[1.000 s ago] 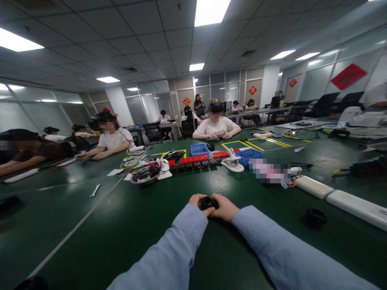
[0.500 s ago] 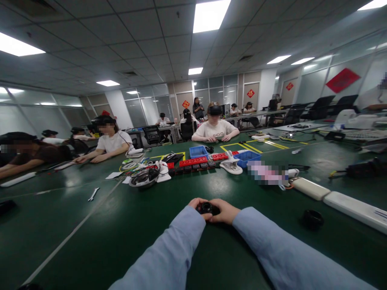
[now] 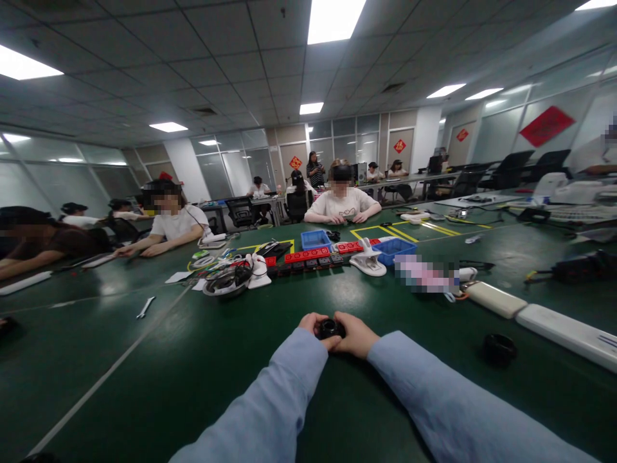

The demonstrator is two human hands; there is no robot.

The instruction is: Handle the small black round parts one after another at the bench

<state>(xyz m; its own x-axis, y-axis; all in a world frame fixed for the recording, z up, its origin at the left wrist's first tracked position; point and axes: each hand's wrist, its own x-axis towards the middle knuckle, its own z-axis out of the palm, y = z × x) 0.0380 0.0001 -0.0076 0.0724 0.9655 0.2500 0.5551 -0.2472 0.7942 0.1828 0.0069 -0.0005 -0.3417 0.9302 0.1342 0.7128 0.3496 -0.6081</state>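
Between my two hands is a small round black part (image 3: 330, 328) with a ring-shaped opening on top; its exact kind is too small to tell. My left hand (image 3: 313, 326) curls around its left side, and my right hand (image 3: 355, 335) wraps its right side. Fingertips of both hands meet near its front edge. Both hands are just over the green table (image 3: 231, 360). Apart from them, to the right, lies a similar black ring-shaped part (image 3: 499, 349).
A wrench (image 3: 145, 307) lies to the left. Ahead stand a red power strip row (image 3: 308, 256), a coil of black cable (image 3: 231, 280), blue trays (image 3: 315, 240) and a white clamp (image 3: 369, 260). Long white cases (image 3: 563, 331) line the right. A person (image 3: 342, 202) sits opposite.
My right hand has shifted slightly left, closer around the black part, which shows a little more of its top. The view has tilted slightly; the objects on the table stay put.
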